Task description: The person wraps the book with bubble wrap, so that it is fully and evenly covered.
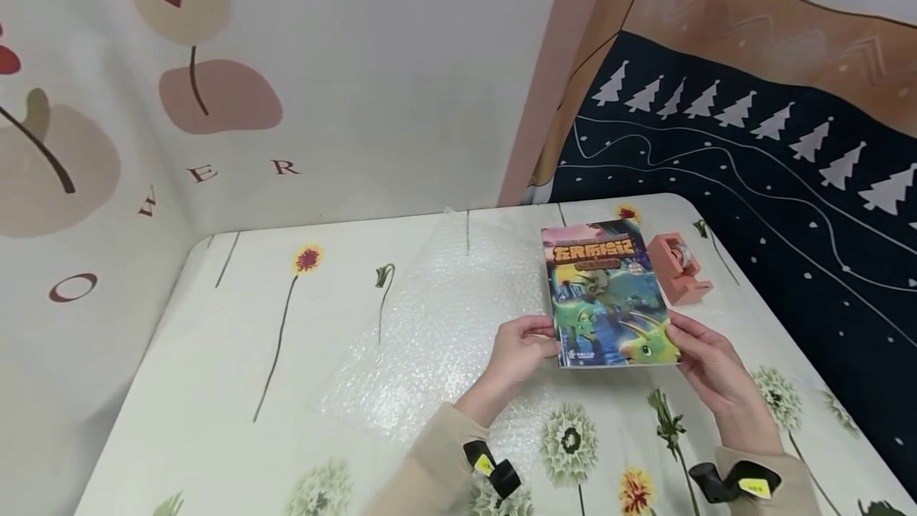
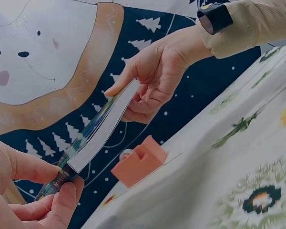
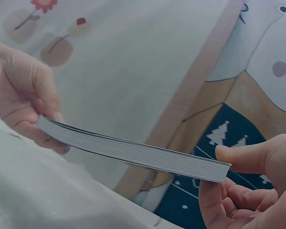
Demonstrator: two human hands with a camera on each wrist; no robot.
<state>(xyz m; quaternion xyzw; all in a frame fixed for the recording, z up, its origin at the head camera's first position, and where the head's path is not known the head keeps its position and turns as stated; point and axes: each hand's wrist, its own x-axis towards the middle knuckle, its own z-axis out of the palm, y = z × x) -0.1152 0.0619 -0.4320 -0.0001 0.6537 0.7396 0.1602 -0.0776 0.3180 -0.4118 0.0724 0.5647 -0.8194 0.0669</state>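
"Hands first: how do they hold the dinosaur paperback [image 1: 605, 301]?"

"Both grip it. The left hand [image 1: 517, 350] pinches its spine side and the right hand [image 1: 711, 363] its opposite long edge, each towards the bottom corner."

"So which is nearer?"

"Neither; both touch it. It is held up off the tablecloth [image 1: 215, 373], between them, its long axis running from near edge to far edge, crossing the line from hand to hand. Most of its length reaches out beyond the grip."

"And around the paperback?"

"Bubble wrap [image 1: 430, 325] spreads to its left. Farther off, a salmon-pink tape dispenser [image 1: 665, 273] stands past its right edge, near the upper half."
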